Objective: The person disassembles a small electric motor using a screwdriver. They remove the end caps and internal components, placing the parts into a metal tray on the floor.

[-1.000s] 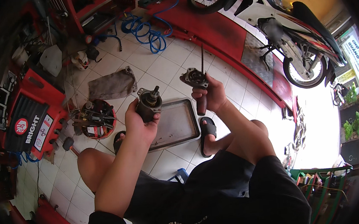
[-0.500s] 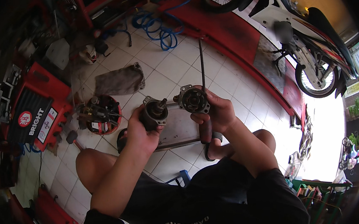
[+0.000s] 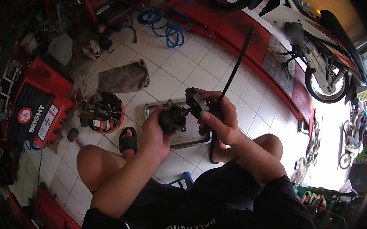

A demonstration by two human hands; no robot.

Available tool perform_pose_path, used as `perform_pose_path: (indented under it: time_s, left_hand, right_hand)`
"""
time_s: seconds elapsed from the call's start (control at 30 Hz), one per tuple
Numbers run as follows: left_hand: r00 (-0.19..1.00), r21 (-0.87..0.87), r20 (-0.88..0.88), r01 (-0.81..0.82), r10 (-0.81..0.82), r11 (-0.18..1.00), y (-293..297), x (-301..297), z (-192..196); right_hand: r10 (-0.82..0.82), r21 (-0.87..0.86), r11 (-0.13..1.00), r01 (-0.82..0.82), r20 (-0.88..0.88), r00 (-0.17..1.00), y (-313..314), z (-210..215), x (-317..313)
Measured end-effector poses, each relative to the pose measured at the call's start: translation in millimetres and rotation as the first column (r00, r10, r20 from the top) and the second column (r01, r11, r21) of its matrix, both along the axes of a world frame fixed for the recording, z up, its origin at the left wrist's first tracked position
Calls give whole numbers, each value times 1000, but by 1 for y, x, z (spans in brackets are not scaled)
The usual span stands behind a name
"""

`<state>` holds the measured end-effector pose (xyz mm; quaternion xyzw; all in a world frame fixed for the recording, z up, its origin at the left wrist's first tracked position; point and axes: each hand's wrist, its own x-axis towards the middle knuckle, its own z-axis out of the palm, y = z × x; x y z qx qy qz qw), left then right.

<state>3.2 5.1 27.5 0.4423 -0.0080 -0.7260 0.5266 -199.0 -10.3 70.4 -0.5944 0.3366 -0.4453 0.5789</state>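
Observation:
My left hand (image 3: 152, 132) grips a dark, greasy round engine part (image 3: 171, 117) with a short shaft sticking out to the right. My right hand (image 3: 219, 120) holds a second dark round part (image 3: 195, 101) and a long black tool (image 3: 236, 66) that slants up and to the right. The two parts meet at the shaft, just above a flat metal tray (image 3: 192, 136) on the tiled floor. My knees and sandalled feet lie on both sides of the tray.
A round red tray of tools (image 3: 103, 112) and a red toolbox (image 3: 39, 112) sit to the left. A grey rag (image 3: 123, 77) lies on the tiles, a blue hose (image 3: 164, 22) beyond it. A motorcycle (image 3: 312, 38) stands on a red ramp (image 3: 246, 35) at the right.
My hands came closer together and lower, bringing the two parts into contact at the shaft. The long tool tilted to the right.

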Motion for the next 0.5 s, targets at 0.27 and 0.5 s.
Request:
perform_pose_path:
  time_s: [0.27,0.5]
  left_hand:
    - [998,-103,65,34,-27,994,6,-2,-18]
    - [995,-99,22,-94,96,991,6,-8,-6]
  right_hand:
    - [-120,-469,880,-77,-376,919,-2,7,6]
    - [-253,-659,747,-85,-401,881,-2,10,11]
